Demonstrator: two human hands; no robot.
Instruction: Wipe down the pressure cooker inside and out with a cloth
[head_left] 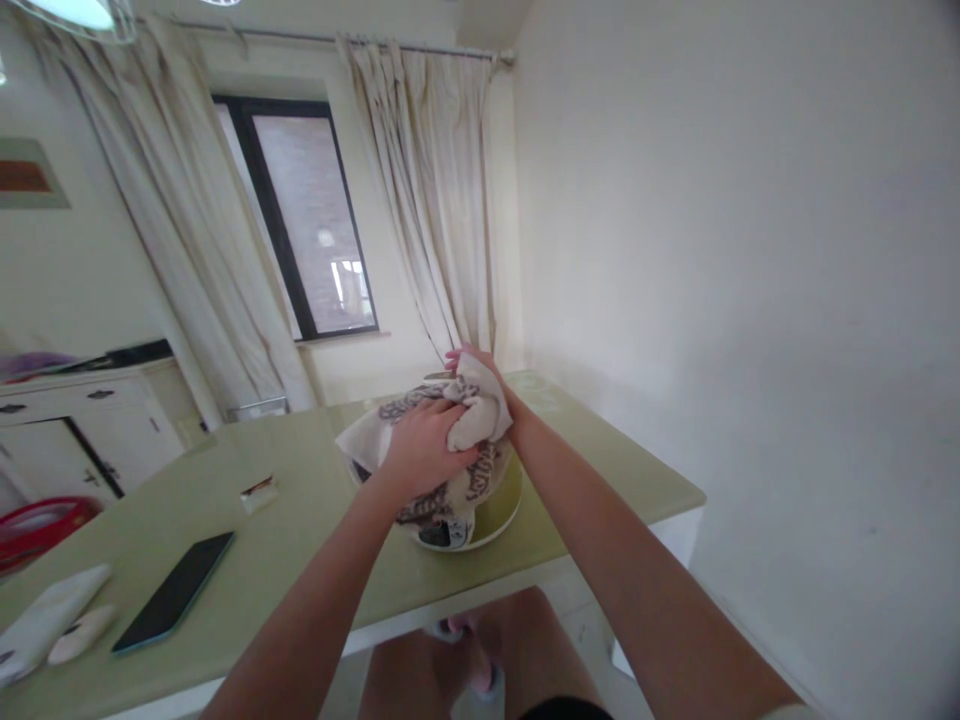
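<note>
Two bare hands press a printed cloth into a bowl on a pale green table.

In the centre of the frame, the left hand (pixel 427 445) lies palm-down with its fingers curled into a bunch of the cream fabric cloth with dark brown lettering (pixel 457 440), gripping it. The right hand (pixel 480 375), just behind, is mostly hidden by the cloth; its fingertips show at the top edge, closed around the fabric. The cloth drapes over the round white bowl with a yellow-green inside (pixel 495 515), which sits near the front edge of the pale green tabletop (pixel 300 540). At lower left of the frame lie a dark flat rectangular phone (pixel 174 592) and a white soft pouch (pixel 45 620), well apart from the bowl.
</note>
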